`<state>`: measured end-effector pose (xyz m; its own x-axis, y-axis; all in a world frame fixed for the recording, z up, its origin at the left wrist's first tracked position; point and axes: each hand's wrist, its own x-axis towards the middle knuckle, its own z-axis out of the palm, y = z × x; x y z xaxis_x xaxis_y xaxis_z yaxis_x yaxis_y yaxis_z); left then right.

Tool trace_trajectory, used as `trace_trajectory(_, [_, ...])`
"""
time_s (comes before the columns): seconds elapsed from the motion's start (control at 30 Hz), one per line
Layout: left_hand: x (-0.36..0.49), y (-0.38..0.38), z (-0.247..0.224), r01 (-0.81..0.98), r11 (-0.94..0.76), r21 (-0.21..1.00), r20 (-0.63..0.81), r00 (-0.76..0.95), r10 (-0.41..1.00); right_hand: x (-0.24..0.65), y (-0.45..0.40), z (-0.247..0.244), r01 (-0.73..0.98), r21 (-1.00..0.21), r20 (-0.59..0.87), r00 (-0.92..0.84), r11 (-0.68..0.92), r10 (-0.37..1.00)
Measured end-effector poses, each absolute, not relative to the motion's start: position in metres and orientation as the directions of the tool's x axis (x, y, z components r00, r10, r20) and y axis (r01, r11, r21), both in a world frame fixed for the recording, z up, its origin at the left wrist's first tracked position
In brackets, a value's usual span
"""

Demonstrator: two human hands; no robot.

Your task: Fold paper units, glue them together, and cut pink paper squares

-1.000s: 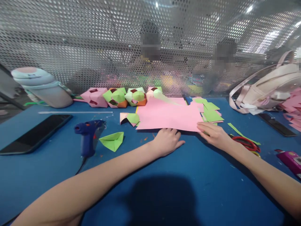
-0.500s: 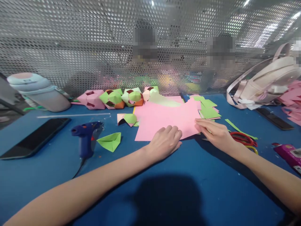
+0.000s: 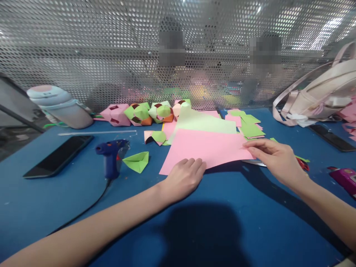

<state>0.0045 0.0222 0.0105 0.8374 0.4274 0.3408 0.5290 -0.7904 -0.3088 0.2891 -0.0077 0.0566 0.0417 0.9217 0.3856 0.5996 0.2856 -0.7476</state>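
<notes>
A pink paper sheet [image 3: 205,148] lies in front of a pale green sheet [image 3: 205,121] and partly over it. My left hand [image 3: 185,178] is closed at the pink sheet's near edge, its curled fingers gripping it. With finger and thumb, my right hand [image 3: 274,157] pinches the sheet's right corner, which is slightly raised. Scissors [image 3: 257,162] lie partly hidden beneath my right hand. Cut green and pink pieces [image 3: 249,129] are piled behind that hand. To the left are a folded green paper [image 3: 137,162] and a blue glue gun [image 3: 111,159].
Folded paper shapes [image 3: 139,113] line the back by a perforated metal panel [image 3: 111,55]. A phone [image 3: 58,156], a clear stick [image 3: 97,132] and a bottle [image 3: 62,107] are at left. At right are a bag [image 3: 319,87], a dark object [image 3: 330,138] and a purple tool [image 3: 343,180].
The pink sheet has come nearer and lies flatter, uncovering more of the pale green sheet. My right hand has moved right with its corner; my left hand has shifted slightly left and nearer. The view has shifted.
</notes>
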Motion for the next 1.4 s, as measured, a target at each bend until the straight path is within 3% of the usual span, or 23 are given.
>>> trace_trajectory(0.23, [-0.014,0.005,0.005,0.464,-0.79,-0.401,0.34,0.876,0.343,0.322,-0.001,0.067,0.752,-0.607,0.042,-0.294,0.258,0.955])
trace_trajectory(0.5, [-0.008,-0.029,0.007,0.281,-0.853,-0.44,0.368,0.923,0.114,0.27,0.075,0.03,0.82,-0.281,0.114,-0.488,0.499,0.865])
trace_trajectory(0.77, [-0.009,-0.032,0.013,0.146,-0.855,-0.498,0.38,0.923,-0.064,0.204,0.119,0.022,0.748,-0.38,0.099,-0.553,0.545,0.828])
trace_trajectory(0.97, [-0.01,-0.029,0.011,0.16,-0.835,-0.526,0.394,0.916,-0.073,0.199,0.127,0.024,0.74,-0.538,0.048,-0.452,0.405,0.891])
trace_trajectory(1.1, [-0.008,-0.032,0.008,0.194,-0.869,-0.456,0.44,0.897,-0.031,0.204,0.129,0.033,0.66,-0.673,0.06,-0.401,0.334,0.914])
trace_trajectory(1.23, [-0.008,-0.027,0.013,0.228,-0.929,-0.292,0.492,0.869,0.059,0.206,0.129,0.054,0.654,-0.675,0.157,-0.325,0.341,0.933])
trace_trajectory(1.3, [-0.012,-0.016,0.017,0.307,-0.936,-0.173,0.563,0.811,0.162,0.207,0.128,0.064,0.642,-0.674,0.224,-0.294,0.365,0.929])
trace_trajectory(1.4, [-0.023,0.014,0.023,0.513,-0.855,0.073,0.701,0.583,0.41,0.209,0.124,0.075,0.617,-0.656,0.328,-0.288,0.436,0.9])
